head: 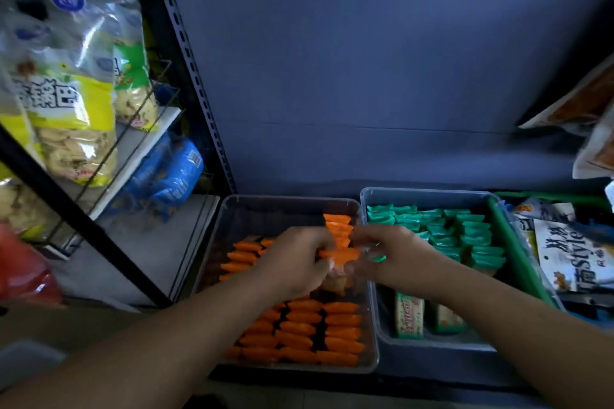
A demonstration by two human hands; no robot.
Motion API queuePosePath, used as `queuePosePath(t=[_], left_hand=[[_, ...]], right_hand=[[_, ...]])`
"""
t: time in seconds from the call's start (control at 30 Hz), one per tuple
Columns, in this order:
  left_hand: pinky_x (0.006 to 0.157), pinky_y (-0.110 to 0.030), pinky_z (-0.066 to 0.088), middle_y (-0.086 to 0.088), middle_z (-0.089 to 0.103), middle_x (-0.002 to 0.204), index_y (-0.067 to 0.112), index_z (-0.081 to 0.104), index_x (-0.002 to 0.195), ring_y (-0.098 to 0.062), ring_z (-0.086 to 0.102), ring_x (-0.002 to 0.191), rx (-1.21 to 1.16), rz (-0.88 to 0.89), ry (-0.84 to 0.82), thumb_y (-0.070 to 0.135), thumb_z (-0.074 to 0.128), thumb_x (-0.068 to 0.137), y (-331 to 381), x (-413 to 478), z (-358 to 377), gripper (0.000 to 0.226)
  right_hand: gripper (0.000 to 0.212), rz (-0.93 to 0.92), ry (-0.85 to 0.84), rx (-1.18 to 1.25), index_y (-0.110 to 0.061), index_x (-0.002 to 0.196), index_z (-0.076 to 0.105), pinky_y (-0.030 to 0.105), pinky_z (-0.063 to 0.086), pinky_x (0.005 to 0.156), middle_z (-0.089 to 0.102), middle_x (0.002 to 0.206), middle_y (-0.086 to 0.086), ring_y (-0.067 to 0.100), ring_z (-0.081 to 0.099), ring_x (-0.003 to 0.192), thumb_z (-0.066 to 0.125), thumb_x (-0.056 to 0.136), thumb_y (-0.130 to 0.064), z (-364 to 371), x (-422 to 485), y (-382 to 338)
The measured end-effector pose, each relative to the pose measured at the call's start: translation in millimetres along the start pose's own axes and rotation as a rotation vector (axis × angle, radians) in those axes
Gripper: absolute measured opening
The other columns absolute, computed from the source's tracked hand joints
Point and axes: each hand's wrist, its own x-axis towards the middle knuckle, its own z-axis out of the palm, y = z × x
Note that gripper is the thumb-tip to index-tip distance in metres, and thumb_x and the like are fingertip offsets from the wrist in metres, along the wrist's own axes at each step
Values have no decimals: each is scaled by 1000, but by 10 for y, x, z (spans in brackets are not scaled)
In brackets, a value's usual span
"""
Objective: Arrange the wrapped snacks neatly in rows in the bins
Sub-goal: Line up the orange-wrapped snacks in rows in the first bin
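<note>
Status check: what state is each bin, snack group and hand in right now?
Left bin, open, back left bare.
Orange snacks, in rows at front.
Right bin, open.
Green snacks, rows at back, two loose in front.
Left hand, grips held snack.
Right hand, curled, grip blurred.

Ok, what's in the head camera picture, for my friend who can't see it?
A person's left grip and right grip together hold orange wrapped snacks over a clear bin partly filled with rows of them. Beside it, a grey bin holds green wrapped snacks.
</note>
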Motion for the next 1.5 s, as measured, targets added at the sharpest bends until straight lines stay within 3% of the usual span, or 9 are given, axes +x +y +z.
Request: queuePosePath(t=[0.1, 0.2, 0.37, 0.5, 0.73, 0.93, 1.2, 1.3, 1.5], left_hand=[[69, -27, 54, 13, 72, 84, 31, 72, 93, -2, 67, 81, -121, -26, 116, 24, 72, 85, 191, -169, -417, 10], [75, -36, 58, 13, 74, 83, 32, 71, 87, -4, 70, 79, -240, -26, 200, 28, 72, 85, 359, -397, -711, 5], [82, -23, 53, 16, 72, 90, 31, 70, 86, 3, 67, 91, -330, -64, 324, 23, 71, 95, 498, -672, -769, 12], [80, -7, 46, 19, 72, 96, 34, 70, 96, 8, 64, 98, -398, -64, 376, 28, 70, 96, 612, -637, -691, 6], [79, -23, 58, 13, 76, 96, 34, 70, 109, -2, 71, 85, -542, -121, 36, 22, 81, 89, 710, -547, -609, 26], [81, -40, 62, 13, 74, 97, 40, 70, 107, -10, 72, 84, -551, -138, 114, 27, 79, 90, 633, -471, -587, 24], [74, -33, 52, 17, 62, 92, 38, 50, 97, -2, 60, 89, -258, -44, 322, 64, 75, 74, 775, -575, -535, 43], [67, -45, 54, 8, 67, 82, 35, 50, 89, -9, 65, 74, -329, -74, 347, 57, 77, 75, 773, -564, -557, 37], [88, -41, 59, 8, 76, 99, 34, 61, 98, -8, 72, 93, -656, -122, 99, 29, 82, 80, 778, -573, -617, 28]], right_hand=[[11, -82, 120, 247, -31, 94, 76, 33, 56, 87, 77, 93, -2, 13, 72, 90, 80, 87, -24, -47, -82, -217], [8, -115, 172, 407, -26, 90, 79, 36, 59, 90, 78, 89, -4, 18, 73, 93, 77, 91, -19, -104, -179, -395], [11, -153, 10, 613, -19, 102, 79, 38, 62, 88, 79, 95, 3, 20, 76, 94, 75, 92, -23, -166, -380, -606], [14, -162, 120, 535, -19, 91, 80, 32, 63, 72, 78, 86, 3, 19, 76, 82, 68, 98, -16, -169, -439, -613], [15, -107, 384, 730, -8, 89, 73, 32, 60, 60, 75, 77, 12, 24, 72, 69, 64, 100, -14, -259, -324, -522], [13, -141, 294, 808, -7, 104, 68, 32, 60, 64, 77, 89, 16, 27, 76, 78, 65, 98, -17, -318, -285, -475], [11, -204, 297, 741, -14, 103, 75, 30, 60, 61, 79, 89, 11, 25, 76, 78, 68, 95, -12, -184, -307, -491], [21, -294, 153, 637, -20, 110, 78, 34, 63, 72, 79, 97, 4, 17, 76, 87, 62, 95, -23, -206, -364, -528], [34, -239, 198, 609, -30, 123, 67, 38, 63, 85, 77, 109, -1, 25, 74, 103, 68, 89, -28, -230, -336, -360]])
